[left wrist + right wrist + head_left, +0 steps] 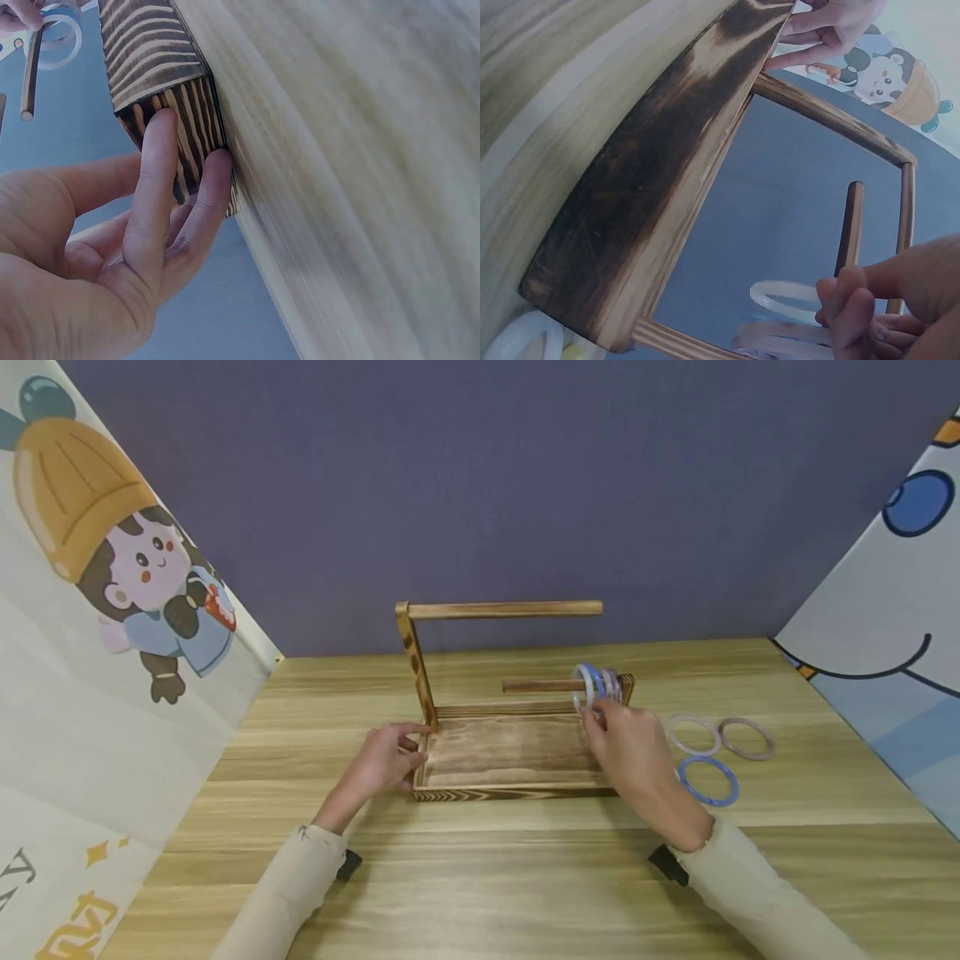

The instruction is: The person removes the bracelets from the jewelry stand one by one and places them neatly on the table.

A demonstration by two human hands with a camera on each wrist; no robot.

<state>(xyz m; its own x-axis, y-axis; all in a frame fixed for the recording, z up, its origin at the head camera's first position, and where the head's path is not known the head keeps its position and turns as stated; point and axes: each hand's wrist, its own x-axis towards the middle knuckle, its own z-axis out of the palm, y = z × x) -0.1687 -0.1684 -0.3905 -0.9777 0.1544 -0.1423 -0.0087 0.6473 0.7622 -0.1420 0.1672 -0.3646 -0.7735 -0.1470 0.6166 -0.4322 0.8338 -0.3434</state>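
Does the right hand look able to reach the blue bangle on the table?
Likely yes: nothing covers the blue bangle close by, though the right hand seems to hold a white bangle.

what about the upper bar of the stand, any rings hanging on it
No, the upper bar is bare along its length, while several rings hang on the lower bar.

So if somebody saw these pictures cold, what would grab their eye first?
Probably the streaky brown wooden rack mid-table, with the person's right hand pinching a glossy white ring on its lower rod. Next, perhaps, the bright blue ring lying on the table to the right of the rack, and the big cartoon figure in an orange hat on the pale left panel.
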